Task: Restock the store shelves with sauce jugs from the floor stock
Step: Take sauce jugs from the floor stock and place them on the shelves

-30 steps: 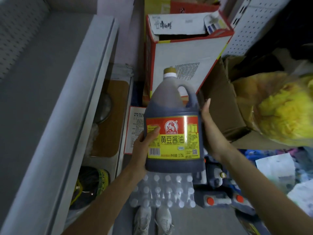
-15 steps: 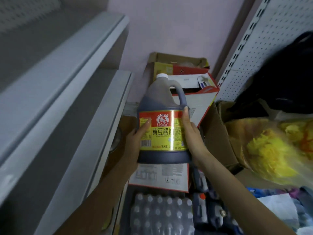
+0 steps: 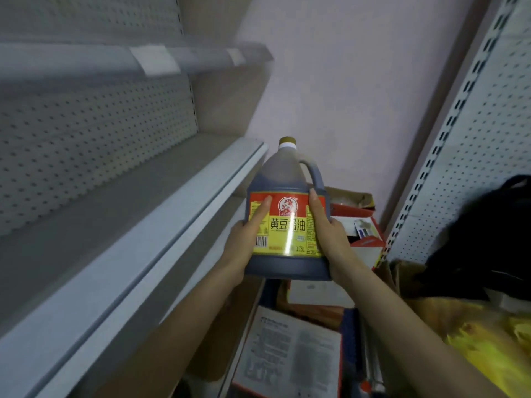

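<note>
Restocking looks barely begun: left hand [image 3: 243, 243] and right hand [image 3: 330, 238] clasp one sauce jug [image 3: 287, 196] upright beside the shelf [image 3: 161, 202], which holds none yet.

Jug [image 3: 287, 225] right of shelf [image 3: 149, 222] (boxes [image 3: 290, 357] below)

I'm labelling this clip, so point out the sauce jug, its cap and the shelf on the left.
sauce jug [image 3: 287, 228]: head view, middle of the yellow label.
cap [image 3: 287, 140]: head view, side of the brownish screw top.
shelf [image 3: 143, 254]: head view, pale front lip of the middle board.
</note>
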### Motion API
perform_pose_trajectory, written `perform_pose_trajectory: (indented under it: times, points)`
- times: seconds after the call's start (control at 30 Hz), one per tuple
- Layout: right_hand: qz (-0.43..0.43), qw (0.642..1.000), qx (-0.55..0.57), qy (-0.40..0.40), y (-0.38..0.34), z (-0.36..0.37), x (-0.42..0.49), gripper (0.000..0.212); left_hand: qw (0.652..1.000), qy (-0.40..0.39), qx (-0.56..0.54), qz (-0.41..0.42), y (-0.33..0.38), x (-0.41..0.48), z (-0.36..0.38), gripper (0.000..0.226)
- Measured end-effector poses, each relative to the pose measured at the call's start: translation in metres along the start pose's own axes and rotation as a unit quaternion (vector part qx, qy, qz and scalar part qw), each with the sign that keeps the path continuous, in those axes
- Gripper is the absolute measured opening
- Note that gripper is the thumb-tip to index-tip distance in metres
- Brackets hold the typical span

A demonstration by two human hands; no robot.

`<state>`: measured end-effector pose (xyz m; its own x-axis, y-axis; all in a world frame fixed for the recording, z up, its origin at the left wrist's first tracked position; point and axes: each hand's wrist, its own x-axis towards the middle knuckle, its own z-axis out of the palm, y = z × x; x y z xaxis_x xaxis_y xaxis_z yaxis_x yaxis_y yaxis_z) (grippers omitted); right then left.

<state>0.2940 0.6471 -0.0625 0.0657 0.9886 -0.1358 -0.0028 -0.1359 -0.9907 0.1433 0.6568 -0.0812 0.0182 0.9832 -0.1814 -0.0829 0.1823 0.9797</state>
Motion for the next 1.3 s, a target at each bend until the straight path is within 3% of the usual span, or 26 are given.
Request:
perform_pose_trajectory:
  times: [0.23,0.4,0.53,0.7,0.87,1.07,1.3]
  points:
    - [-0.063,0.996,0.017,-0.067,-0.052,-0.017,-0.025,0.047,0.995,0.066,-0.017,0.076,0.047,-0.049,0.021,0.044]
    - [-0.100,0.990,0.022,-0.094,-0.088,-0.019,-0.049,0.056,0.988,0.096,-0.007,0.123,0.087,-0.089,0.029,0.071]
    - [-0.140,0.984,0.032,-0.110,-0.119,-0.015,-0.069,0.051,0.981,0.103,0.007,0.165,0.117,-0.122,0.028,0.047]
    - [-0.193,0.968,0.053,-0.153,-0.151,0.008,-0.098,0.046,0.968,0.146,0.032,0.203,0.148,-0.163,0.010,0.055]
    - [-0.213,0.950,0.078,-0.214,-0.173,0.050,-0.123,0.049,0.945,0.215,0.038,0.242,0.173,-0.205,-0.020,0.060]
    - [-0.262,0.918,0.104,-0.281,-0.201,0.109,-0.152,0.048,0.903,0.315,0.073,0.283,0.199,-0.252,-0.067,0.087]
    - [-0.307,0.890,0.123,-0.314,-0.228,0.169,-0.176,0.077,0.852,0.379,0.112,0.343,0.230,-0.296,-0.106,0.089]
